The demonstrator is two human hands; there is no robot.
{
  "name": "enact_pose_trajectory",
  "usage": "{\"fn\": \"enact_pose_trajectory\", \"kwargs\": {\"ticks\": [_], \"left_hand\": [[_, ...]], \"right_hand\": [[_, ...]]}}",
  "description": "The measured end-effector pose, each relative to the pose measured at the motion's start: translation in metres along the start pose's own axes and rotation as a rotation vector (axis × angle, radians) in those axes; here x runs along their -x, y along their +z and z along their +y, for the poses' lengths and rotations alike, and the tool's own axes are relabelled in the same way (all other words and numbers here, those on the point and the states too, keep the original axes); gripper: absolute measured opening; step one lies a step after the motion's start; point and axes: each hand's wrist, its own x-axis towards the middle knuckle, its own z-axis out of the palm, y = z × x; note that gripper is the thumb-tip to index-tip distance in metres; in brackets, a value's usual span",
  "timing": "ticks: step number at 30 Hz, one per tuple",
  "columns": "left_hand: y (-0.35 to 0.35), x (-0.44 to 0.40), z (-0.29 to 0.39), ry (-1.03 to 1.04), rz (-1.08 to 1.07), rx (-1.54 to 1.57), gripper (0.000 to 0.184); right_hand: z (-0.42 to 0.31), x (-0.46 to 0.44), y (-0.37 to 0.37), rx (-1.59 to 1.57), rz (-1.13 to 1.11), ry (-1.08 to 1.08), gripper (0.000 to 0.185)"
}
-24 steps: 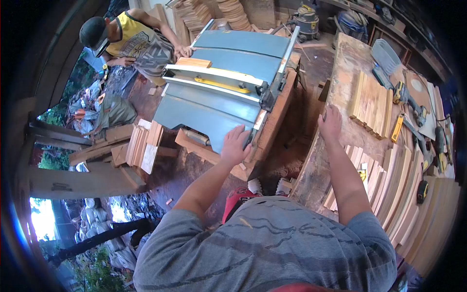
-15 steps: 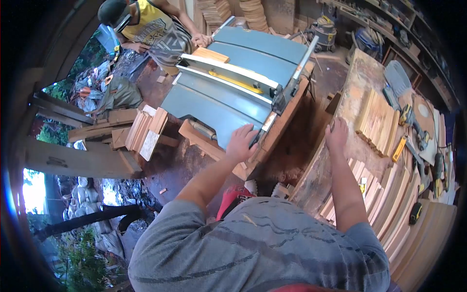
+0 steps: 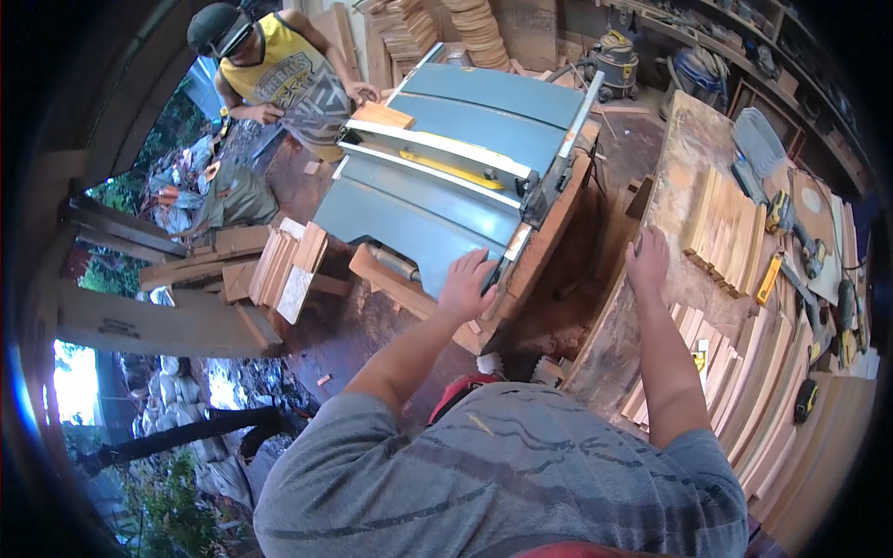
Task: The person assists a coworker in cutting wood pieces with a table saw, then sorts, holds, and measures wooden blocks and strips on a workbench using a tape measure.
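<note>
My left hand point(image 3: 468, 285) rests on the near corner of the blue-grey saw table point(image 3: 391, 223), its fingers spread beside the dark end of the front rail. On the edge of the wooden workbench point(image 3: 605, 349) lies my right hand point(image 3: 647, 260), fingers apart and pointing away from me, near a stack of wood strips point(image 3: 724, 228). Neither hand holds anything that shows. A long fence with a yellow strip point(image 3: 451, 170) crosses the saw table. At its far left end a wood board point(image 3: 382, 115) lies beside the fence, near a co-worker's hand point(image 3: 361, 92).
The co-worker point(image 3: 288, 84) stands beyond the saw's left side. More strips point(image 3: 758, 372), a drill point(image 3: 779, 214), a yellow level point(image 3: 768, 279) and a tape measure point(image 3: 806, 400) lie on the bench. Cut wood point(image 3: 290, 265) is stacked left of the saw. A shop vacuum point(image 3: 614, 63) stands behind.
The view has shifted a little. The co-worker's head has risen, and the board by the fence has moved slightly. My hands have stayed on the saw table and the bench.
</note>
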Motion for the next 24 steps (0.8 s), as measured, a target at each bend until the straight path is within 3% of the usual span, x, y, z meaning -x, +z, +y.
{"fn": "enact_pose_trajectory", "kwargs": {"ticks": [7,24], "left_hand": [[0.0059,-0.0006,-0.0023,-0.011,-0.035,-0.001,0.053],[0.0029,-0.0065,0.0048,-0.066,-0.089,-0.014,0.052]], "right_hand": [[-0.0030,-0.0001,-0.0024,0.019,0.036,-0.017,0.045],[-0.0018,-0.0045,-0.0058,0.091,-0.199,-0.017,0.048]]}}
